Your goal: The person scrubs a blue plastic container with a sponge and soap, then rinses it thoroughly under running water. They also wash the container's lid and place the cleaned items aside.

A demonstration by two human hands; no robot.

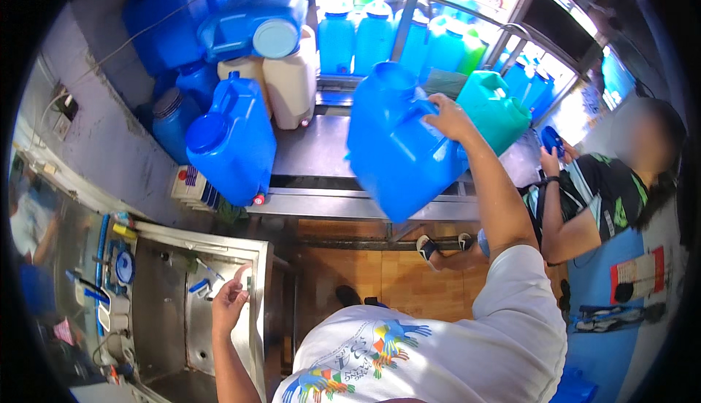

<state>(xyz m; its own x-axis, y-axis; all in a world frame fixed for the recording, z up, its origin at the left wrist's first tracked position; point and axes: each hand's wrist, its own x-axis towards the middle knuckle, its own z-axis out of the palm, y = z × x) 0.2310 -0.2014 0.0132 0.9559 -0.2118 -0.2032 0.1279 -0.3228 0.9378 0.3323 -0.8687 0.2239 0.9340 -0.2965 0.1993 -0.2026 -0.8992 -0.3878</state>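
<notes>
My right hand (452, 118) grips the handle of a large blue plastic water jug (400, 151). The jug tilts over the front of the stainless steel counter (315, 145), its wide mouth uncapped. Just beyond my hand stands a green plastic jug (493, 110). My left hand (230, 299) is over the right side of a stainless steel sink (159, 293), fingers partly curled; whether it holds something small is unclear. In the sink near it lies a blue-and-white brush (200, 288). A capped blue jug (233, 140) with a red-tipped spout stands at the counter's left.
At right, a person (580, 206) holds a blue lid (552, 140). Cream jugs (290, 88) and a blue jug lying on its side (252, 17) are stacked at back left. Several blue bottles (337, 41) line the window behind a metal rail (408, 19).
</notes>
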